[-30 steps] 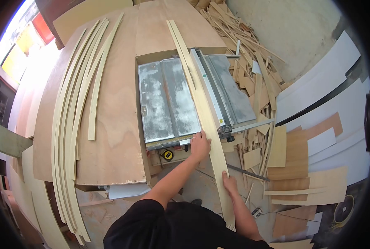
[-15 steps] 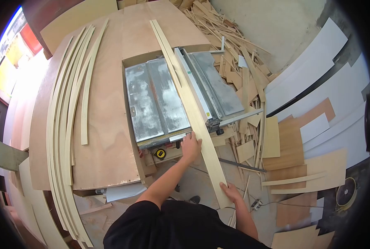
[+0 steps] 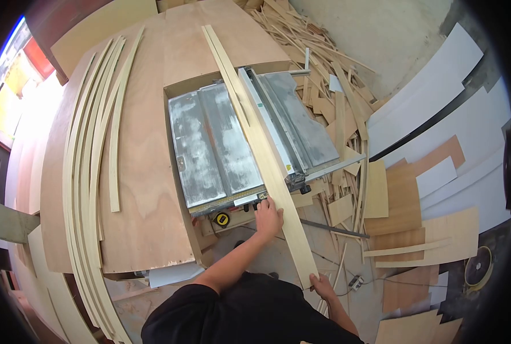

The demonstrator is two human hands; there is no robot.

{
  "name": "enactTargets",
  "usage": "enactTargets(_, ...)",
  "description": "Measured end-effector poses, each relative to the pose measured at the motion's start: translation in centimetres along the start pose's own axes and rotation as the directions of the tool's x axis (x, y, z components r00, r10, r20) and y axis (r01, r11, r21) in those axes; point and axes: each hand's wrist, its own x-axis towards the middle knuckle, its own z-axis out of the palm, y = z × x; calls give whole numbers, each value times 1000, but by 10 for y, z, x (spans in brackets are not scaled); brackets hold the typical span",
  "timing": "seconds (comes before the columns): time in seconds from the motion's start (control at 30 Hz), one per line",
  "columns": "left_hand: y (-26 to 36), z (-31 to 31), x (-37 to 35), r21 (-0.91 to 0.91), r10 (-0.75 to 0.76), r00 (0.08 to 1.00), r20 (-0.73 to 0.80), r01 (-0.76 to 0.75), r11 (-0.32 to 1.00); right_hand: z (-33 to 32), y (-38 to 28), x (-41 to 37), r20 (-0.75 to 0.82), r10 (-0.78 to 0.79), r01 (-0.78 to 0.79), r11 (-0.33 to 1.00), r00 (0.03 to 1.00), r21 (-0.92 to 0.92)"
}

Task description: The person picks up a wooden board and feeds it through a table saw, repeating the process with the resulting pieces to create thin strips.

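Observation:
A long pale plywood strip (image 3: 278, 186) lies lengthwise over the metal table saw (image 3: 241, 143), along its fence (image 3: 269, 123). Its far part is split by a narrow lengthwise cut and reaches onto the wooden work surface. My left hand (image 3: 268, 219) is at the strip's left edge, just off the saw's front rail, fingers curled against it; their undersides are hidden. At the near right corner, my right hand (image 3: 322, 286) pinches the strip's end, thumb on top. The saw blade cannot be made out.
Several long thin strips (image 3: 92, 172) lie on the large plywood surface (image 3: 143, 195) at left. A yellow tape measure (image 3: 221, 219) sits below the saw's front edge. Offcuts (image 3: 330, 109) are heaped at right, near white panels (image 3: 427, 80). A cable with a socket (image 3: 356, 282) runs across the floor.
Both hands have shifted back along the strip toward my body, the right one now at its end corner. The strip itself looks almost unmoved; the view has shifted slightly.

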Motion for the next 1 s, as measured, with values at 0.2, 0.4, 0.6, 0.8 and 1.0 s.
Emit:
enactTargets(0.2,-12,-9,49,26,-17,1000,-18,18,999,14,-26,37,-67,-40,39,999,997,-18)
enactTargets(0.4,-20,-28,104,90,-73,997,6,72,993,32,-61,85,-147,-149,150,989,978,-8)
enactTargets(0.6,-34,-38,148,83,-80,997,19,79,993,49,-110,123,-156,-127,143,985,980,93)
enactTargets(0.8,-36,-34,103,83,-11,991,130,0,997,60,-141,161,-161,-137,164,972,977,165)
enactTargets(1.0,-54,-33,84,-96,92,996,15,-90,991,44,-215,149,-121,-298,319,915,947,245)
